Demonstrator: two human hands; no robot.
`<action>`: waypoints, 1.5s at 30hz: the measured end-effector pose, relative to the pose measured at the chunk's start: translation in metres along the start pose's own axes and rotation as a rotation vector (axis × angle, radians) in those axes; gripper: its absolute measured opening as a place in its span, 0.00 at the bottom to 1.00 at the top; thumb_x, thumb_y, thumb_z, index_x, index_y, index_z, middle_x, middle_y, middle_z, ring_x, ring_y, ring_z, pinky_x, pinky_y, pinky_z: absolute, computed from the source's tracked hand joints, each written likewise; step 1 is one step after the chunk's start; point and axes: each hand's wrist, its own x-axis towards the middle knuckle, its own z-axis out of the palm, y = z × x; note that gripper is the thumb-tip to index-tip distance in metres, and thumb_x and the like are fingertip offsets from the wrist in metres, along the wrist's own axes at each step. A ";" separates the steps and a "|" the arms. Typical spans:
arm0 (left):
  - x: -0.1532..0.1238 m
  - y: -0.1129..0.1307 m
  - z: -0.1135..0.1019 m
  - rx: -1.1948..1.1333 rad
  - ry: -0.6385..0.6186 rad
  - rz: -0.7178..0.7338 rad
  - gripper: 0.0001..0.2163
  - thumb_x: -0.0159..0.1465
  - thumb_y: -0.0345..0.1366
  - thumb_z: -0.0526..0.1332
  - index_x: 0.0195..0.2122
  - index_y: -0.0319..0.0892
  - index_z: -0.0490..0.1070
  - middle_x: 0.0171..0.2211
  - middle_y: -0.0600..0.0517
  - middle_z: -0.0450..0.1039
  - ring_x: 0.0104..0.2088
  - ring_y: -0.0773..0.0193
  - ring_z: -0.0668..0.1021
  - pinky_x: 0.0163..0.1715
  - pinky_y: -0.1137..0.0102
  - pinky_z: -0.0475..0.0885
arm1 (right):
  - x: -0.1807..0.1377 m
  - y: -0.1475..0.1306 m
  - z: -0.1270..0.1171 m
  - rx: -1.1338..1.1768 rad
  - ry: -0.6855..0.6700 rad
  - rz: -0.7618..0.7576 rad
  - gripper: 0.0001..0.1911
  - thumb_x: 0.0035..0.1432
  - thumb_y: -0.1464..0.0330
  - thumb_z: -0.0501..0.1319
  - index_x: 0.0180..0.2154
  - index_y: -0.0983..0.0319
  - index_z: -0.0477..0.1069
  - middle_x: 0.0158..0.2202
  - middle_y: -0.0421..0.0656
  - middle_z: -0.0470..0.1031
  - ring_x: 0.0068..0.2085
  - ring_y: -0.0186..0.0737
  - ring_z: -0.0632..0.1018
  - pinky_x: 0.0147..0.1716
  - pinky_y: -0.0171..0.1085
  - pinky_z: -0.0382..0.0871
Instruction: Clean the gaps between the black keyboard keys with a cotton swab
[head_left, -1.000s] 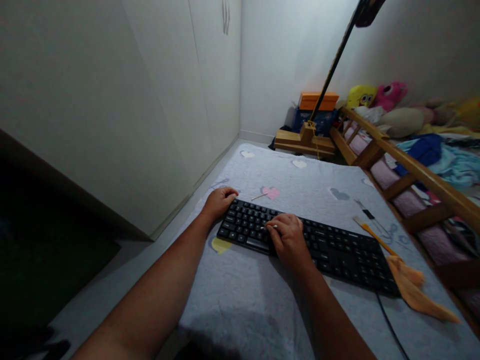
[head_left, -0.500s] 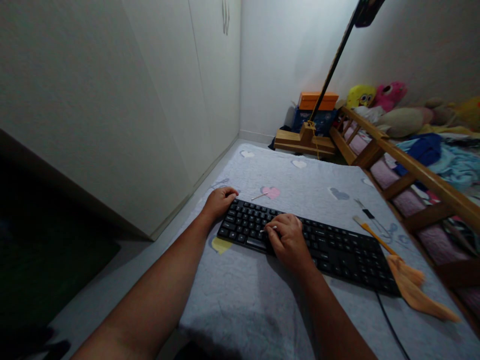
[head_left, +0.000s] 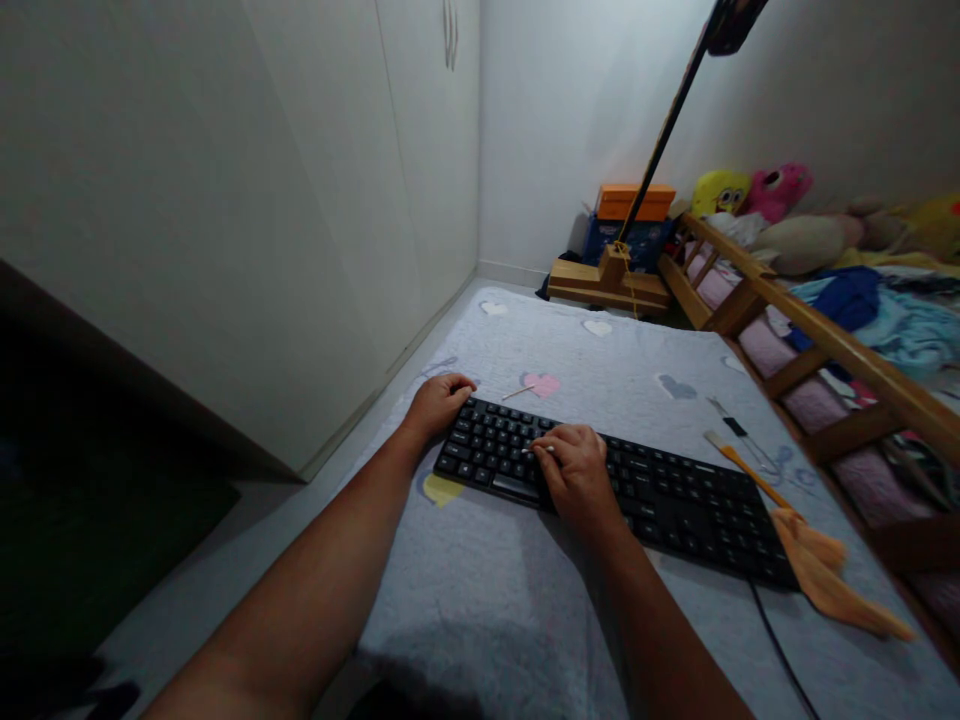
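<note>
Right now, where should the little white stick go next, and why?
Probably slide the swab one key along the same row. The right hand pinches it with its tip on the keys, the left hand steadies the left end of the keyboard, and most keys lie to the right.

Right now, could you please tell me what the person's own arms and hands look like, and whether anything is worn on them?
Both are bare. The left forearm and right forearm show no sleeve up to the picture's edge. The left hand and right hand carry no glove, and no watch, bracelet or ring shows in the dim light.
</note>
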 end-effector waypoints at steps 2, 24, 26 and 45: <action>0.000 0.000 0.000 0.001 -0.002 -0.001 0.14 0.58 0.40 0.57 0.36 0.40 0.79 0.37 0.48 0.81 0.39 0.55 0.80 0.43 0.64 0.72 | 0.000 0.001 0.000 -0.001 -0.004 0.004 0.11 0.66 0.71 0.57 0.35 0.57 0.78 0.38 0.43 0.79 0.43 0.45 0.71 0.49 0.48 0.56; 0.000 -0.003 0.000 -0.005 -0.004 0.000 0.14 0.58 0.39 0.57 0.36 0.40 0.80 0.37 0.47 0.82 0.38 0.54 0.80 0.44 0.62 0.72 | -0.008 0.005 -0.013 -0.046 0.006 -0.017 0.11 0.65 0.72 0.57 0.33 0.58 0.77 0.36 0.43 0.78 0.43 0.44 0.71 0.50 0.48 0.56; 0.000 -0.003 0.000 -0.009 -0.002 0.005 0.14 0.58 0.39 0.56 0.36 0.40 0.80 0.38 0.46 0.82 0.39 0.54 0.80 0.44 0.62 0.72 | -0.011 0.004 -0.014 -0.044 0.002 -0.031 0.10 0.65 0.72 0.58 0.34 0.59 0.77 0.36 0.43 0.78 0.43 0.44 0.71 0.50 0.48 0.56; 0.000 -0.002 0.001 -0.001 0.001 0.000 0.14 0.59 0.40 0.57 0.36 0.39 0.80 0.36 0.47 0.81 0.38 0.54 0.80 0.44 0.62 0.72 | -0.011 0.009 -0.008 -0.030 0.046 -0.010 0.11 0.66 0.71 0.57 0.35 0.58 0.78 0.37 0.43 0.79 0.43 0.44 0.72 0.49 0.47 0.57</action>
